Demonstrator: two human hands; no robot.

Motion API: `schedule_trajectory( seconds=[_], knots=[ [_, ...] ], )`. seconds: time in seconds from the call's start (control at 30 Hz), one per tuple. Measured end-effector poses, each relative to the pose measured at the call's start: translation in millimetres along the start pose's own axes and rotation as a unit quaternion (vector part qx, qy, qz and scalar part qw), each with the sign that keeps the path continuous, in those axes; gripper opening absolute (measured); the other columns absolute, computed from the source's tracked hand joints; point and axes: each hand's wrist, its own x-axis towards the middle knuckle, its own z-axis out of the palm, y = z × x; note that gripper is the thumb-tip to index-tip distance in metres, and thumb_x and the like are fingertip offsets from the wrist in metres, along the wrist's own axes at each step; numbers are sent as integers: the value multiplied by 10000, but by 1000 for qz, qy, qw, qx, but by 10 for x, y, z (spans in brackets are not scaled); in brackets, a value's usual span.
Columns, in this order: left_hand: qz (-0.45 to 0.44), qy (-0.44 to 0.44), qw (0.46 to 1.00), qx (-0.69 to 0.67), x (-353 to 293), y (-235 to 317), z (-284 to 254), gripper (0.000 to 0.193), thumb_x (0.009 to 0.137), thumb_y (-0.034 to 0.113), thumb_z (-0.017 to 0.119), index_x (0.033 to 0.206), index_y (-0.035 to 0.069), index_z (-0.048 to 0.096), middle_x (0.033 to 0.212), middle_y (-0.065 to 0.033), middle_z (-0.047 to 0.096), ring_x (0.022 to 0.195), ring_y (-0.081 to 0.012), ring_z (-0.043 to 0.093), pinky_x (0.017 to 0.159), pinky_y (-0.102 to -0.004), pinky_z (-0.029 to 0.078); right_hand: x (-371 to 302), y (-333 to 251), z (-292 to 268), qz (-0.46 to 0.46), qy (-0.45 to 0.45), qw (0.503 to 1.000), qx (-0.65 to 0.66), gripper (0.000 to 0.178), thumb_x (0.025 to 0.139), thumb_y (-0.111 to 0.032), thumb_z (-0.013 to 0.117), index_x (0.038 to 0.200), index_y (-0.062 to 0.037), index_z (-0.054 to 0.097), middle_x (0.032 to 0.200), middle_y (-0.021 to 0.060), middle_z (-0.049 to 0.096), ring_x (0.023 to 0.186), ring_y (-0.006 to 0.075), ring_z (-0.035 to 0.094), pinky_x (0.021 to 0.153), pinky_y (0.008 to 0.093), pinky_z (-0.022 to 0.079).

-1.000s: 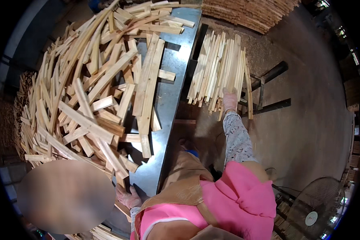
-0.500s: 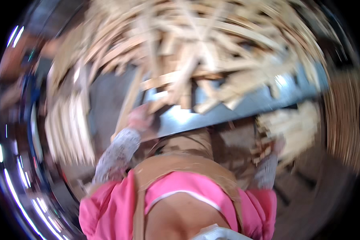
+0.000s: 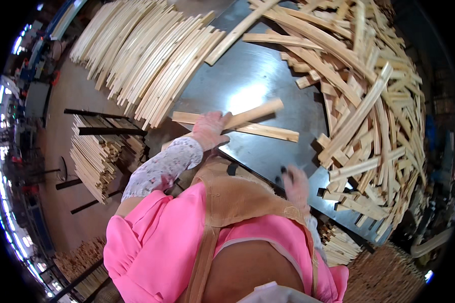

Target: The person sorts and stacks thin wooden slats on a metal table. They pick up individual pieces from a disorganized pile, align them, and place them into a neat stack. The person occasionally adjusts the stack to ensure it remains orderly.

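Observation:
My left hand (image 3: 210, 130), in a floral sleeve, is closed around a wooden strip (image 3: 255, 113) near the table's front edge. The strip slants up to the right over a second strip (image 3: 274, 132), which lies across the metal table (image 3: 258, 93) and partly under my hand. Farther right, just over the table's near edge, my right hand (image 3: 295, 187) holds nothing. Its fingers are apart, their dark tips slightly blurred.
A tangled heap of wooden strips (image 3: 356, 101) covers the table's right side. Long strips (image 3: 159, 55) lie in neat rows at the far left. More stacked strips (image 3: 88, 161) rest on a black metal rack (image 3: 111, 131) beside the table; another stack (image 3: 338, 245) stands low at right.
My view has swung left, so the heap now appears at right and the neat rows at far left. My left hand now grips a crossed strip. My right hand is now at the table edge.

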Motion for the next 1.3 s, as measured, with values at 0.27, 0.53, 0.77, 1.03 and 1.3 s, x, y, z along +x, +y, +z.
schedule_trajectory(
  seconds=[0.27,0.53,0.77,1.03,1.3],
  knots=[
    [-89,-199,963,-157,139,-502,30,520,922,391,701,1343,103,603,1165,-169,723,1146,-353,704,944,-479,560,2547,-1297,281,-60,65,985,147,384,985,-236,700,1278,12,693,1098,157,742,1056,319,703,961,427,545],
    [-266,-116,706,-646,-741,-1374,-205,630,958,340,709,1485,23,568,1159,-114,723,1019,-237,691,895,-370,566,5039,-1896,1206,128,-174,916,338,259,1031,-321,620,1019,-74,695,884,32,643,668,142,587,561,357,480],
    [-279,-128,787,-535,25,-1310,-482,745,875,233,749,1551,76,478,1311,-187,684,1191,-331,684,1013,-389,550,6534,-1759,1671,-136,-4,968,-212,318,933,-284,715,1195,-108,681,1112,268,764,1058,477,732,909,531,575],
    [-211,-151,920,-292,833,-1284,-393,658,874,159,695,1516,162,549,1375,-135,632,1276,-350,644,1074,-447,556,6214,-1394,485,107,180,950,233,614,930,-247,848,1357,130,619,1137,210,756,930,266,753,812,380,631],
    [-169,9,984,64,942,-1650,156,648,1043,182,490,1678,223,366,1663,-94,466,1555,-283,416,1204,-436,357,5187,-1923,-507,-125,149,971,137,474,1013,-182,722,1361,106,578,1150,179,712,981,258,685,888,402,565]
  ],
)
